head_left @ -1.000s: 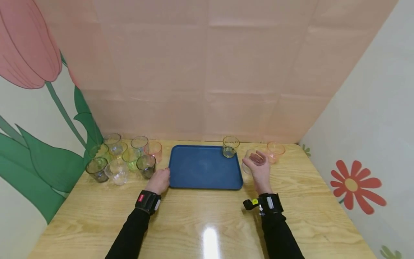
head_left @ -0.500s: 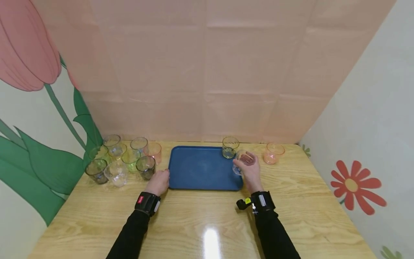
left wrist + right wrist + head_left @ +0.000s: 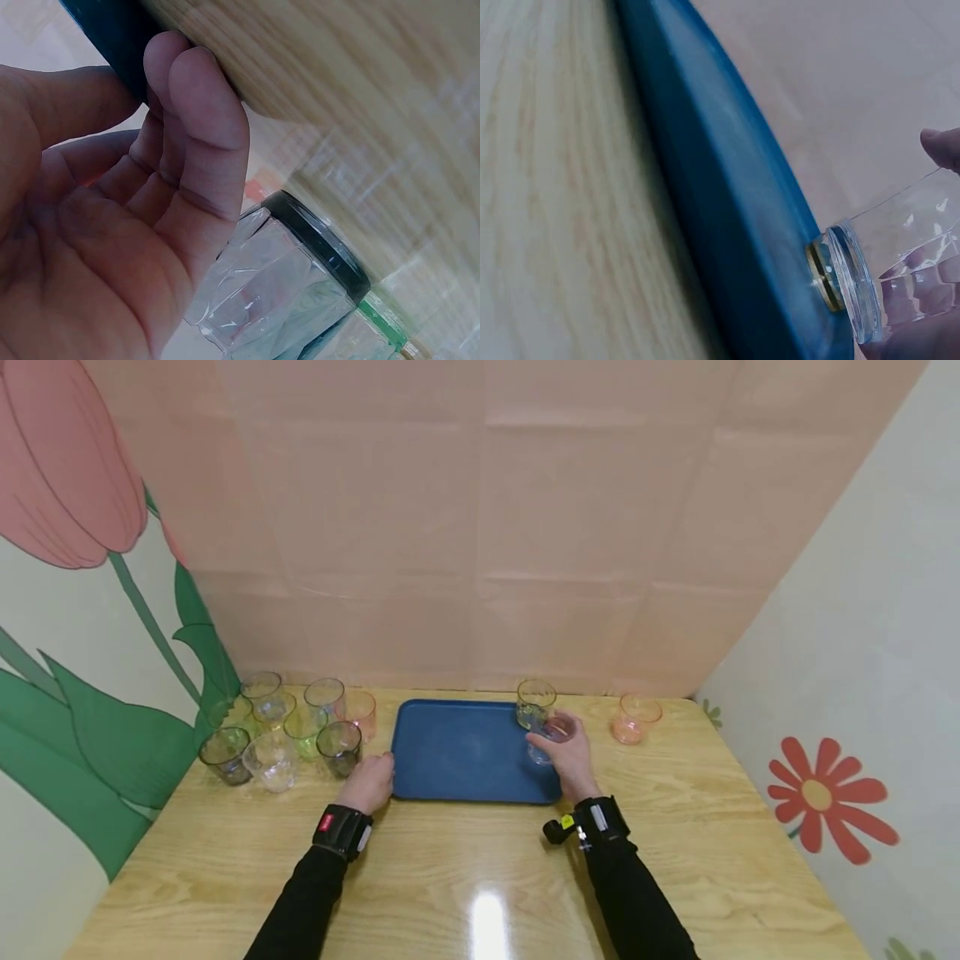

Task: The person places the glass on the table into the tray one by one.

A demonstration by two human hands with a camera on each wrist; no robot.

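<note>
At the left rim of the blue tray (image 3: 465, 752), my left hand (image 3: 367, 783) pinches the edge between thumb and fingers. The left wrist view shows the fingertips on the tray's dark rim (image 3: 112, 37). My right hand (image 3: 572, 758) holds a clear glass (image 3: 537, 753) above the tray's right part. In the right wrist view the glass base (image 3: 855, 281) appears low over the tray, with fingers around its side; whether it touches is hard to tell. Just behind it on the tray stands a yellowish glass (image 3: 534, 695).
Several tinted glasses stand together at the table's left, with a dark grey glass (image 3: 339, 748) close to my left hand. An orange-pink glass (image 3: 630, 728) is right of the tray. A pink sheet (image 3: 480, 610) hangs behind the wooden table (image 3: 420, 877).
My right hand has carried the clear glass leftward from the table beside the tray to over the tray, near the yellowish glass. The left hand stays on the tray edge.
</note>
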